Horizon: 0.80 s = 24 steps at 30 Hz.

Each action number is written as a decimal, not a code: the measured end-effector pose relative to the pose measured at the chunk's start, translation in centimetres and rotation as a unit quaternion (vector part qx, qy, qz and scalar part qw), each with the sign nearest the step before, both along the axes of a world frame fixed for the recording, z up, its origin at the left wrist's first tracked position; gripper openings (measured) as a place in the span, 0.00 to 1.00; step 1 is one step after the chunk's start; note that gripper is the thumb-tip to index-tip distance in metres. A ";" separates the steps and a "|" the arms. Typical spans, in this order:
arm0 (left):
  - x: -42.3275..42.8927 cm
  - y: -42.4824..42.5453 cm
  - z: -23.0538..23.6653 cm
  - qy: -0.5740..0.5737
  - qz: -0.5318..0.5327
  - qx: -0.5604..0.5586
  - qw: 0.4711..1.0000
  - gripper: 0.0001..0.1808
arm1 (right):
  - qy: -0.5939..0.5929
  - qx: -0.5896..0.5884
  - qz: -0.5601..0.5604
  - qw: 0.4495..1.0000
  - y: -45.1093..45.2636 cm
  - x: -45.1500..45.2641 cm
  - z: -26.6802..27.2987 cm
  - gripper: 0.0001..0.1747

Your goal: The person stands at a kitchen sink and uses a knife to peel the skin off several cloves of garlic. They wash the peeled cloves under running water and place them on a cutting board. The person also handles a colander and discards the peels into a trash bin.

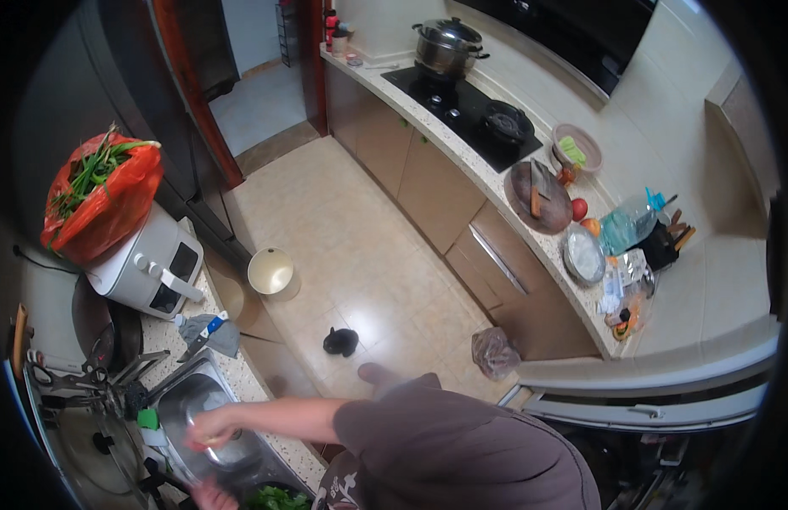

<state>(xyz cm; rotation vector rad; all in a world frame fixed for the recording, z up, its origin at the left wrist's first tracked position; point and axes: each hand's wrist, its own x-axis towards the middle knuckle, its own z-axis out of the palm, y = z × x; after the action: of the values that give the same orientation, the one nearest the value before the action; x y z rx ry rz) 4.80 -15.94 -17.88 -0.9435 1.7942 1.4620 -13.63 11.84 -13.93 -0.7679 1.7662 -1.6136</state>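
My right hand (210, 428) reaches over the stainless steel sink (177, 396), blurred by motion. Just beneath it is a shiny round metal bowl (231, 454), partly covered by the hand. Something small and pale yellow shows at the fingers, too blurred to name or to tell if it is gripped. My left hand (214, 495) is at the lower picture edge, by the sink's near corner, also blurred. Beside it sits a mass of green leafy vegetables (276, 498), cut off by the edge. A green sponge (148, 419) lies on the sink's back rim.
A knife with a blue handle (209, 328) rests on a grey cloth (223, 338) beside the sink. Past it, a red bag of greens (107, 191) tops a white air fryer (155, 268). A white bucket (271, 273) and a small black rabbit (341, 342) are on the floor.
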 end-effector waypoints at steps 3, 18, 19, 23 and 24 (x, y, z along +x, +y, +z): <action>-3.4 1.4 1.8 0.063 0.019 -0.147 0.987 0.37 | 0.198 0.071 0.070 0.975 8.6 -3.3 -2.1 0.11; -7.2 8.6 -1.6 0.119 -0.151 -0.615 0.765 0.25 | -0.348 -0.315 -0.744 0.476 80.1 12.7 -5.5 0.22; -7.0 9.4 -1.3 0.119 -0.141 -0.618 0.765 0.24 | -0.319 -0.308 -0.788 0.426 83.3 12.7 -5.9 0.21; -6.6 15.0 0.3 0.128 -0.103 -0.622 0.766 0.22 | -0.249 -0.250 -0.824 0.444 95.7 12.0 -6.4 0.17; -6.5 16.6 0.6 0.130 -0.095 -0.620 0.768 0.22 | -0.229 -0.215 -0.853 0.418 98.2 11.6 -6.6 0.16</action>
<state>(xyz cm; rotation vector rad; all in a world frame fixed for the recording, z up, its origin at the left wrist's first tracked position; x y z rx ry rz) -1.67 0.68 -17.28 -1.0582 2.9900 0.0664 -2.02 110.00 -20.52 2.0533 1.2782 -2.8692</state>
